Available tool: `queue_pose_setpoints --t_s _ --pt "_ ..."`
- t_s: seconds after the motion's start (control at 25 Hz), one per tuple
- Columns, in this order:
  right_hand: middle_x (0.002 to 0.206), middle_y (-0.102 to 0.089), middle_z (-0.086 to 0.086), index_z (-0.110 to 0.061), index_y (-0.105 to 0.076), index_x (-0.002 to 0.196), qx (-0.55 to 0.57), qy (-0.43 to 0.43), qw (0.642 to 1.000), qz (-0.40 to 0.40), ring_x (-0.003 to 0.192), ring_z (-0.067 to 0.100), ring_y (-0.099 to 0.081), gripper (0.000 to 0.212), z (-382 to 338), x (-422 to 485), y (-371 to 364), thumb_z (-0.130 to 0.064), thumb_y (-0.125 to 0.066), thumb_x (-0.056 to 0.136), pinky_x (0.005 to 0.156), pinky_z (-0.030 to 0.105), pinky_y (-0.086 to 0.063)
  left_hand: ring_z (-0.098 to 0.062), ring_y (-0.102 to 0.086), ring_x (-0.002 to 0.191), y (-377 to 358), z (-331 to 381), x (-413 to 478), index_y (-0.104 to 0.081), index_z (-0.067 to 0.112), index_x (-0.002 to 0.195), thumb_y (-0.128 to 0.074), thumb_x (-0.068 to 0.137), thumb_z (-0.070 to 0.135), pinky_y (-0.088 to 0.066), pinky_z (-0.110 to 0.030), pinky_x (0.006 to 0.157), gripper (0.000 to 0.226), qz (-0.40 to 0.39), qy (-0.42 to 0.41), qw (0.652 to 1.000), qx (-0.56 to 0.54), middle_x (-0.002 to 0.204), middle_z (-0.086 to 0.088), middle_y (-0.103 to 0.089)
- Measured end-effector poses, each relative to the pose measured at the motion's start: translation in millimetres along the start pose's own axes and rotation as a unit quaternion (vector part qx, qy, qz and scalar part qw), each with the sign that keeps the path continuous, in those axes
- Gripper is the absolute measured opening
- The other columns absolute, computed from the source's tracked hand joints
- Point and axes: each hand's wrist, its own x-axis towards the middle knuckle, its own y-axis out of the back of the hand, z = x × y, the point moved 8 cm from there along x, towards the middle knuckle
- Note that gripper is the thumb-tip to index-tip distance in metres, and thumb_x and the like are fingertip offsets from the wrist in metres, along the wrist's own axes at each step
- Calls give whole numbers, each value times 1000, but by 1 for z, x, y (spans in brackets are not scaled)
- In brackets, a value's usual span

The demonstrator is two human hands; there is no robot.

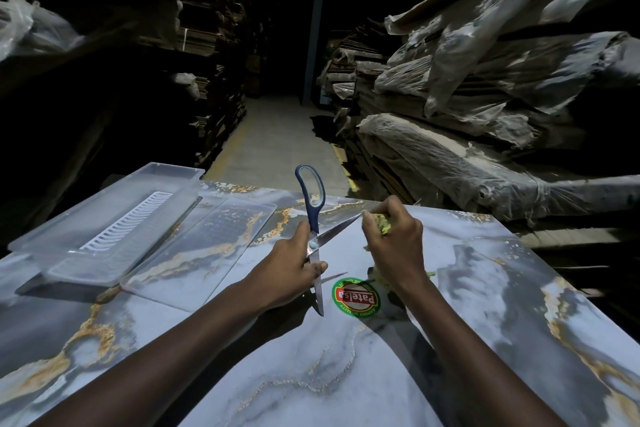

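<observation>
My left hand [292, 270] grips a pair of blue-handled scissors [313, 218] near the pivot, handle loop pointing away and up. The blades are spread: one points down toward me, the other points right. My right hand [394, 239] holds a yellow-green scrubbing pad [381, 222] curled in its fingers, pressed against the tip of the right-pointing blade. Both hands hover over a marble-patterned table [311, 374].
A clear plastic tray [104, 218] with a white slotted insert [128, 222] sits at the table's left, a clear lid [207, 239] beside it. A round red and green sticker [356, 296] lies under my right wrist. Plastic-wrapped stacks [485, 97] flank an aisle beyond.
</observation>
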Motion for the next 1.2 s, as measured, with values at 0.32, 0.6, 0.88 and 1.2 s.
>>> queue_pose_setpoints --t_s 0.32,0.6,0.88,1.2 --pt "59 -55 -8 -22 -47 78 -15 -96 994 46 52 9 -59 18 30 0 8 -19 -61 88 50 36 -49 -15 -56 81 -1 10 -3 -30 21 127 -56 94 26 -42 -23 66 43 0 -24 1000 11 115 -11 -62" --pt "67 -63 2 -25 -45 85 -44 15 999 10 57 25 -65 18 9 -7 -7 -43 -45 87 49 41 -52 -19 -60 85 -1 8 -1 -30 23 123 -56 94 27 -47 -28 69 39 -3 -25 999 22 111 -10 -63" --pt "62 -62 5 -17 -50 83 -53 73 995 39 53 28 -62 12 -2 -12 1 -26 -58 86 45 38 -49 -17 -59 87 -1 9 -1 -28 23 125 -56 94 28 -47 -28 70 42 2 -25 999 20 121 -11 -60" --pt "66 -61 2 -25 -44 83 -21 -3 999 42 57 27 -63 14 12 -11 2 -31 -55 89 47 40 -51 -20 -62 84 -1 5 1 -29 23 127 -56 94 29 -53 -36 74 44 7 -23 1000 18 107 -10 -64"
